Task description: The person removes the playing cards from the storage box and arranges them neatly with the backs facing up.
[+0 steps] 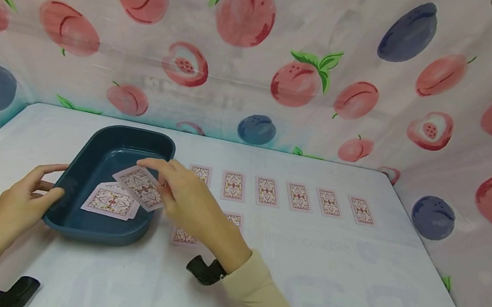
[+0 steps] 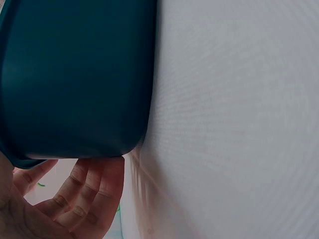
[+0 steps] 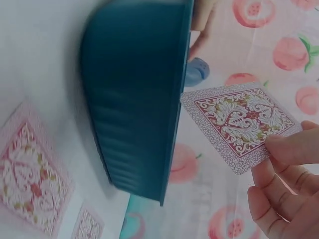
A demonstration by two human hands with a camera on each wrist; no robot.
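My right hand (image 1: 191, 198) pinches a patterned playing card (image 1: 141, 185) between thumb and fingers, above the right side of a dark teal tray (image 1: 72, 183). In the right wrist view this card (image 3: 244, 122) is tilted, its red and white back showing, above the tray's rim (image 3: 174, 144). Inside the tray several more cards (image 1: 111, 202) lie overlapping, back up. My left hand (image 1: 29, 192) holds the tray by its left side, with fingers (image 2: 102, 186) against the outer wall in the left wrist view.
Several cards (image 1: 267, 192) lie back up in a spaced row along the far part of the white table (image 1: 352, 282). Nearer, two more cards (image 1: 183, 238) are partly hidden by my right hand and forearm. A fruit-patterned cloth (image 1: 236, 97) hangs behind the table.
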